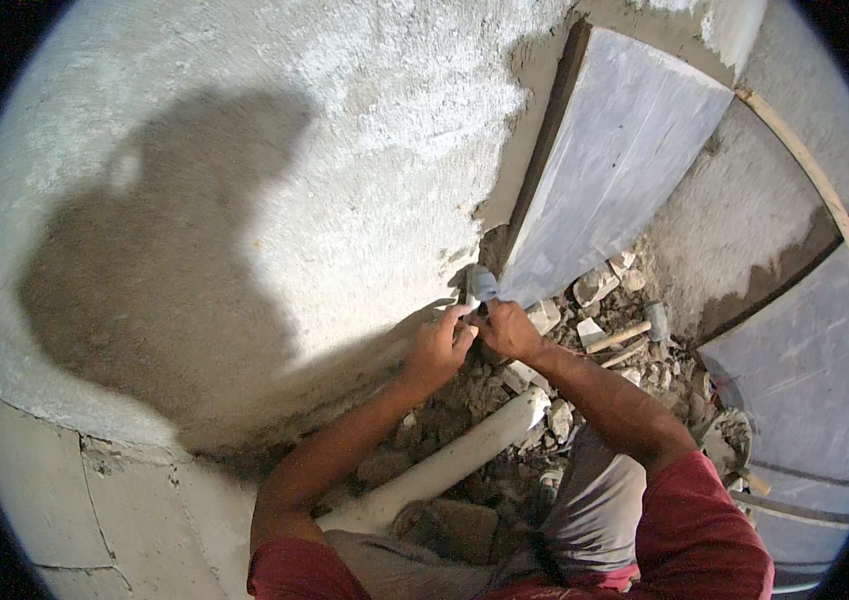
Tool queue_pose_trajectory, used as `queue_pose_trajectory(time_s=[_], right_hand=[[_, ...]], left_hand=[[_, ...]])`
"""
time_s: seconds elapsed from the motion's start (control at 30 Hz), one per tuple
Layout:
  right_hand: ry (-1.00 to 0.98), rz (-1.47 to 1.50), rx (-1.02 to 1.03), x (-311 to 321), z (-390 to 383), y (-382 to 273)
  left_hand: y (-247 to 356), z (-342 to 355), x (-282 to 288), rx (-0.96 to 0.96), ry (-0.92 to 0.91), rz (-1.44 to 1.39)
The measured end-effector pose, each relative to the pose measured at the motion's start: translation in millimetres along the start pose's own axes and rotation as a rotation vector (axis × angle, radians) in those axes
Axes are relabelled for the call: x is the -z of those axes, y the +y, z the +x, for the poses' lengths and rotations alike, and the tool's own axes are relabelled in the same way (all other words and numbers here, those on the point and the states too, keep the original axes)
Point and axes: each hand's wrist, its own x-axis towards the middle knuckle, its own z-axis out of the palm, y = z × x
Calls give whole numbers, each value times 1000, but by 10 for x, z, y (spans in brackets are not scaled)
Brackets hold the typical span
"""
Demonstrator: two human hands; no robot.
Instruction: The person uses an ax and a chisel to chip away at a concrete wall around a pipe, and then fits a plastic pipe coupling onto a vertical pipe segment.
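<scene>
My right hand point(511, 331) is closed round a tool with a blunt grey head point(485, 284), perhaps a hammer; its handle is mostly hidden by the fist. Close beside it, my left hand point(437, 348) has its fingers bent together near the foot of the wall. A small pale piece shows at those fingertips, too little of it to name. Both hands are at the lower corner of a tall grey stone slab point(617, 150), which leans on the rough plastered wall point(375, 180).
Broken stone rubble point(595, 285) covers the ground around my hands. A second hammer point(657, 322) lies on it. A thick pale pipe point(455, 460) slants across the rubble in front of me. More grey slabs point(805, 350) stand at the right, near a curved wooden strip point(795, 150).
</scene>
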Motion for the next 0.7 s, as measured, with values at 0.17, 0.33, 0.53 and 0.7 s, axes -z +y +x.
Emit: queue_pose_trajectory(time_s=[0.17, 0.33, 0.53, 0.7], right_hand=[[12, -94, -38, 216, 55, -36], [169, 391, -135, 683, 33, -268], [79, 952, -313, 927, 27, -384], [242, 1013, -373, 700, 62, -262]], left_hand=[[140, 128, 55, -38, 99, -75], [294, 258, 64, -31, 107, -156], [477, 355, 51, 31, -78, -119], [565, 389, 51, 158, -168, -162]])
